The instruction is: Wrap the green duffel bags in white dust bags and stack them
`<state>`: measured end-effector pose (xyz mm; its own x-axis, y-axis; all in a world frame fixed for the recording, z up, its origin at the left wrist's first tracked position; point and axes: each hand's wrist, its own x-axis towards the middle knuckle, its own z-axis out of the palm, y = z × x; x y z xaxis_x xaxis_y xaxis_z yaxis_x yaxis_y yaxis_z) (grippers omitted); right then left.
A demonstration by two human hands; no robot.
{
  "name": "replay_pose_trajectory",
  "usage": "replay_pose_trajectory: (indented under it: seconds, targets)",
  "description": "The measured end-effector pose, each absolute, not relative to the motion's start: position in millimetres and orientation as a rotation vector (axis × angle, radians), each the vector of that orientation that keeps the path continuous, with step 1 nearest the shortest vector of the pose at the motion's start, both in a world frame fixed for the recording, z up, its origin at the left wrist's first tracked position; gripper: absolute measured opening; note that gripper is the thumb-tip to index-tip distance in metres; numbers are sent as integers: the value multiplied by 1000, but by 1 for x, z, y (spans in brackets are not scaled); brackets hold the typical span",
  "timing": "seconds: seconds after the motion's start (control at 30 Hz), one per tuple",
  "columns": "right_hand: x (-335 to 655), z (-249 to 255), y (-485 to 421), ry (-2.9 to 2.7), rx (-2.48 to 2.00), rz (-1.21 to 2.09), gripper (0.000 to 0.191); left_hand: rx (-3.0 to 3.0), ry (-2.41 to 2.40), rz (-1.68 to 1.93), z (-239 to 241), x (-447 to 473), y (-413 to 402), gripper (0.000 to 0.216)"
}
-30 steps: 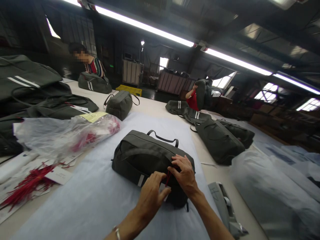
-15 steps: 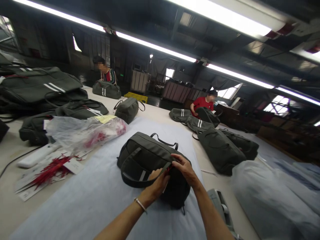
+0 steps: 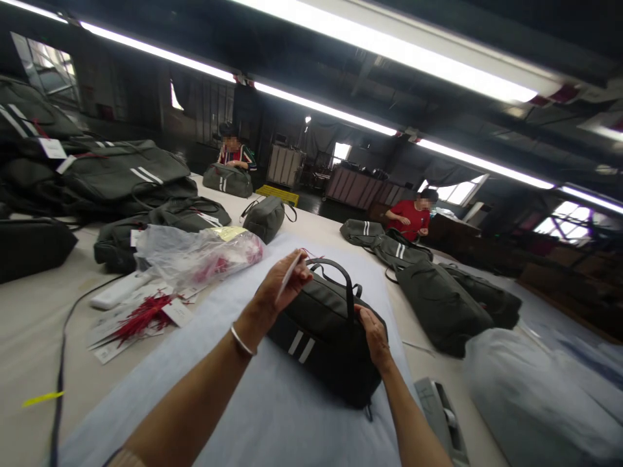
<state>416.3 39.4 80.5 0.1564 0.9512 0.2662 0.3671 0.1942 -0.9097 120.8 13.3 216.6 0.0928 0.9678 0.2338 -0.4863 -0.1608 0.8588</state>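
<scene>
A dark grey-green duffel bag with two white stripes sits in front of me, its strap handle standing up in a loop. Raised over the bag's left end, my left hand is closed on a white hang tag, seen nearly edge-on. A bit of red string shows just past those fingers. My right hand grips the bag's right end beside the foot of the handle. Part of the bag's left end is hidden behind my left hand.
A pale blue cloth lies under the bag. Hang tags with red strings and a clear plastic bag are on the left. More duffel bags lie both sides. A grey device stands at right. Two people work beyond.
My left hand has moved from the bag's front handle up and left, now holding the tag. The handle has swung upright, uncovering the stripes. My right hand has slid down the bag's right end.
</scene>
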Motion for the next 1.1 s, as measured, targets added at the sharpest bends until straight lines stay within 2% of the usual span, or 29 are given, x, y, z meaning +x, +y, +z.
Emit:
replay_pose_trajectory:
  seconds: [0.1, 0.2, 0.4, 0.57, 0.73, 0.83, 0.93, 1.0, 1.1]
  targets:
    - [413, 89, 39, -1486, -1482, 662, 52, 1042, 730, 1422, 201, 56, 28, 36]
    - [408, 100, 40, -1542, -1565, 632, 56, 1080, 941, 1368, 157, 11, 42, 32]
    - [352, 142, 15, -1877, -1519, 575, 62, 1209, 1222, 1272, 82, -6, 72, 28]
    - [269, 164, -10, -2373, -1554, 581, 78, 1369, 1104, 1200, 87, 18, 91, 31]
    - [235, 152, -23, -2467, -1726, 688, 82, 1487, 950, 1141, 108, 36, 106, 43]
    - [239, 154, -34, -2418, -1841, 1082, 70, 1562, 1016, 1128, 107, 36, 124, 40]
    - [263, 175, -42, -2160, -1846, 1431, 38, 1647, 1176, 1101, 97, 29, 141, 29]
    - [292, 196, -41, -1901, -1837, 1348, 26, 1700, 1262, 1077, 92, 27, 147, 25]
    - [339, 226, -27, -1560, -1758, 998, 33, 1764, 1313, 1027, 91, 31, 151, 23]
